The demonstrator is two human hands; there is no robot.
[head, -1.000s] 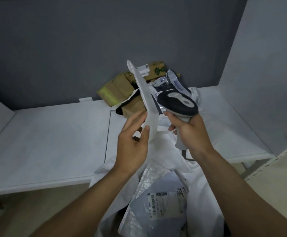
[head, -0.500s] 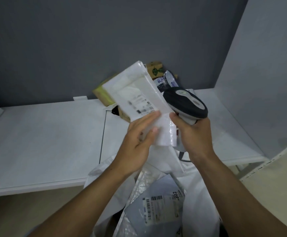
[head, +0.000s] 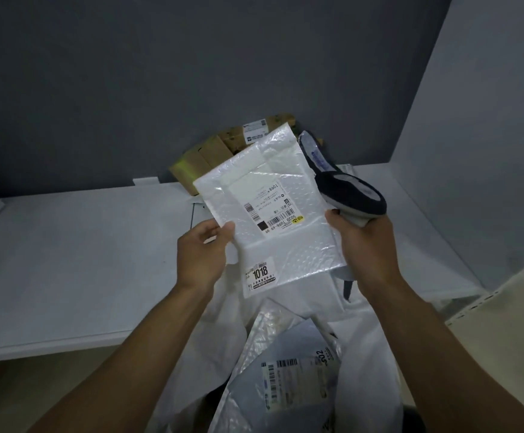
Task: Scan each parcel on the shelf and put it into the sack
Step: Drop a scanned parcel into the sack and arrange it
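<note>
**White parcel held above the open sack**

Nearest, the white sack (head: 363, 364) is standing open below the shelf edge. A grey parcel (head: 292, 382) is lying inside it, and its label is showing barcodes and the digits "502".

Above the sack mouth, the white bubble parcel (head: 273, 182) is being held in the air with its label side up. The left hand (head: 201, 254) is pinching its left edge between thumb and fingers. The right hand (head: 363, 248) is gripping the handle of the dark scanner (head: 351, 192), and its thumb tip is lying at the parcel's right edge.

A sticker at the parcel's near left corner is reading "1018". The shipping label is carrying several barcodes, "502D", "1098-69 69" and "1098".

Behind, the white shelf (head: 82, 260) is stretching left and right. At its far side, brown cardboard boxes (head: 204, 157) are sitting against the dark grey wall (head: 191, 73). One is bearing a white label too small to read. A pale side panel (head: 489, 120) is closing the right.
</note>
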